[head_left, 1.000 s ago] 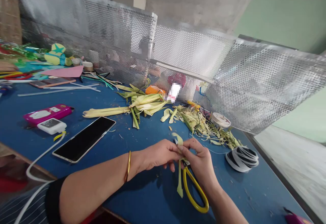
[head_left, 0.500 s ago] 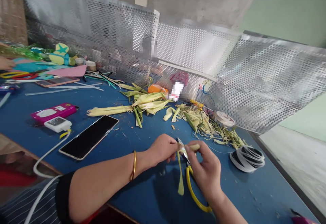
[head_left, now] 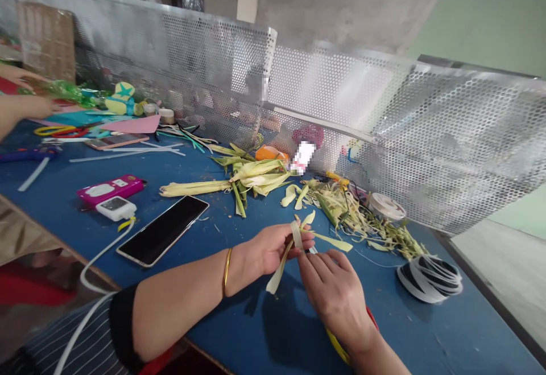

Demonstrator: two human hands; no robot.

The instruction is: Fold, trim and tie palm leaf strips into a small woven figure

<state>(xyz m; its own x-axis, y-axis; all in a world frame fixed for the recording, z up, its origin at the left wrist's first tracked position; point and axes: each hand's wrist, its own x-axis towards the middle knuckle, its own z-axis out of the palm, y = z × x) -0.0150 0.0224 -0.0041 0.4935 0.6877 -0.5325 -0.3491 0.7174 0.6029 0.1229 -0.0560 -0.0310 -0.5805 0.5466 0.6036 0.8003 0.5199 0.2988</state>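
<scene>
My left hand (head_left: 277, 244) is closed on pale corn husk strips (head_left: 279, 272) at the middle of the table. One end hangs below its fingers, and a yellow-green strip (head_left: 333, 242) sticks out to the right. My right hand (head_left: 335, 289) is closed, palm down, with its fingertips at the looped strip by the left fingers. Under it is a pair of scissors with a yellow and red handle (head_left: 339, 347); a bit of blade shows near the fingertips and the rest is hidden by the hand.
Corn husks (head_left: 256, 176) and shredded scraps (head_left: 350, 210) lie behind my hands. To the right is a white ribbon coil (head_left: 429, 278); to the left are a black phone (head_left: 164, 230) and a magenta device (head_left: 111, 190). A perforated metal screen (head_left: 324, 90) stands behind. Another person's hands (head_left: 25, 102) are far left.
My right hand has turned palm down over the scissors, covering most of them. The husk strip now loops at my left fingers, which have opened out somewhat. The view has shifted slightly left.
</scene>
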